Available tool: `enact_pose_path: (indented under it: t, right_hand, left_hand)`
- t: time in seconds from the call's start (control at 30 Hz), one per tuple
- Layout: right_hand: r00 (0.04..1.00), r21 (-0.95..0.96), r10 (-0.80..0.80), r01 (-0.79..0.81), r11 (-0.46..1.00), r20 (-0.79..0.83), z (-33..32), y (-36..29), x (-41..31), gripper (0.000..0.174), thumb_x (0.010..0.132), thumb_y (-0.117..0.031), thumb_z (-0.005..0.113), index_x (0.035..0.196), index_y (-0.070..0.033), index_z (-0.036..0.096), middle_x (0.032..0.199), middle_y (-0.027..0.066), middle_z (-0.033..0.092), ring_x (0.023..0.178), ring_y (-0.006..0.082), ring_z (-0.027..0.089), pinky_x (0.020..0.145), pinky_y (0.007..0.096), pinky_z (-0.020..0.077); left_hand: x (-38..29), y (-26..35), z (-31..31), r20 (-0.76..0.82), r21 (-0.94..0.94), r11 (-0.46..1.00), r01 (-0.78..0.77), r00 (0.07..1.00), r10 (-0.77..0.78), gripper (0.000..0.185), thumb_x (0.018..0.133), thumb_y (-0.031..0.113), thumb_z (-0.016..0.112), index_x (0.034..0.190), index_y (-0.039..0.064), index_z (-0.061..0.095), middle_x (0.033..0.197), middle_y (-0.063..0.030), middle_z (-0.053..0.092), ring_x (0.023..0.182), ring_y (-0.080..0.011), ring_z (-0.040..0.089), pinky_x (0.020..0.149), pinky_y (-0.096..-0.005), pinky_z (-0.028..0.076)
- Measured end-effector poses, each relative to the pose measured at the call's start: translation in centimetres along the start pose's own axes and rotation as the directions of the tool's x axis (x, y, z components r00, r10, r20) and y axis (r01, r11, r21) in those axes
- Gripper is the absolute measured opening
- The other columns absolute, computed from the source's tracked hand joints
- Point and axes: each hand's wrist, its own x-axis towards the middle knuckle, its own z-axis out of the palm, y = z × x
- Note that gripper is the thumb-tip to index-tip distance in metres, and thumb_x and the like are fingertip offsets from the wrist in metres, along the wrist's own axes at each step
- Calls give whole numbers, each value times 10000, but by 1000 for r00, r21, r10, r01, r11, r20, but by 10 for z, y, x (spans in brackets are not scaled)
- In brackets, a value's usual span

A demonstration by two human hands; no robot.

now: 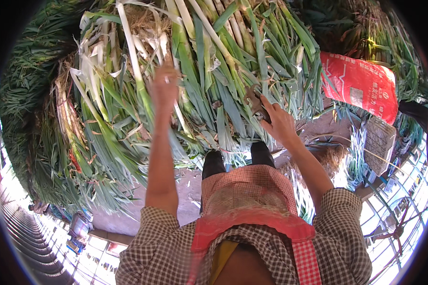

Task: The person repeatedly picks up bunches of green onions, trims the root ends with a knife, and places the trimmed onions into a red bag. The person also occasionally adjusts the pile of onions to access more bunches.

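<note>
A large heap of leeks or long green onions (pixel 196 74) with white stalks and green leaves lies before me. My left hand (pixel 166 80), blurred, is over the heap near pale stalks and dry roots; a thin white stalk shows just below it, and I cannot tell whether the hand holds it. My right hand (pixel 280 123) is at the heap's near right side, its thumb and fingers around a dark, dirty metal tool (pixel 256 103), possibly scissors or a cutter, which rests against the green leaves.
A red printed sack (pixel 358 83) lies right of the heap, above a grey plastic crate (pixel 380 142). More bundled leeks (pixel 385 39) lie at the upper right and far left. Bare floor (pixel 125 213) shows near my legs. Metal lattice (pixel 399 213) stands at lower right.
</note>
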Motion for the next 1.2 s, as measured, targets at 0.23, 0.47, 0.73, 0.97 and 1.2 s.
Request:
enact_pose_path:
  t: [0.23, 0.47, 0.73, 0.97, 1.2]
  right_hand:
    - [989, 37, -137, 135, 990, 61, -25, 31, 45, 751, 718, -241, 649, 1416, -218, 374, 864, 115, 553, 684, 344, 600, 609, 437, 497]
    - [931, 117, -248, 224, 968, 267, -43, 65, 49, 713, 732, -243, 621, 1405, -215, 389, 929, 133, 583, 748, 341, 628, 664, 444, 510]
    - [955, 127, -246, 226, 966, 167, -67, 47, 124, 718, 724, -241, 606, 1408, -183, 398, 1035, 130, 606, 835, 323, 641, 721, 416, 510]
    - [963, 175, -120, 78, 981, 243, -70, 66, 71, 733, 738, -231, 611, 1429, -240, 370, 928, 120, 567, 796, 326, 613, 702, 422, 503]
    - [981, 319, -24, -38, 947, 190, -72, 62, 1, 735, 747, -227, 626, 1437, -239, 371, 923, 118, 560, 804, 319, 616, 702, 417, 516]
  left_hand:
    - [2, 17, 185, -206, -43, 988, 146, 967, -152, 341, 883, 28, 540, 1223, 47, 521, 1261, -203, 507, 1156, -342, 515, 921, -422, 453]
    - [-9, 36, 208, -309, 196, 937, 290, 925, -221, 250, 824, 161, 679, 1029, 64, 573, 1003, -137, 557, 1013, -333, 517, 867, -444, 414]
    - [-3, 27, 213, -472, 88, 975, 202, 871, -137, 159, 820, 140, 655, 918, 24, 606, 986, -143, 534, 885, -271, 542, 752, -408, 440]
    - [12, 53, 224, -428, 295, 836, 464, 846, -319, 326, 714, 208, 755, 930, 38, 580, 1003, -141, 463, 994, -332, 460, 864, -427, 370]
    - [1, 37, 182, -276, -143, 940, 311, 899, -339, 289, 678, 199, 700, 907, 33, 641, 962, -108, 562, 775, -269, 568, 722, -405, 466]
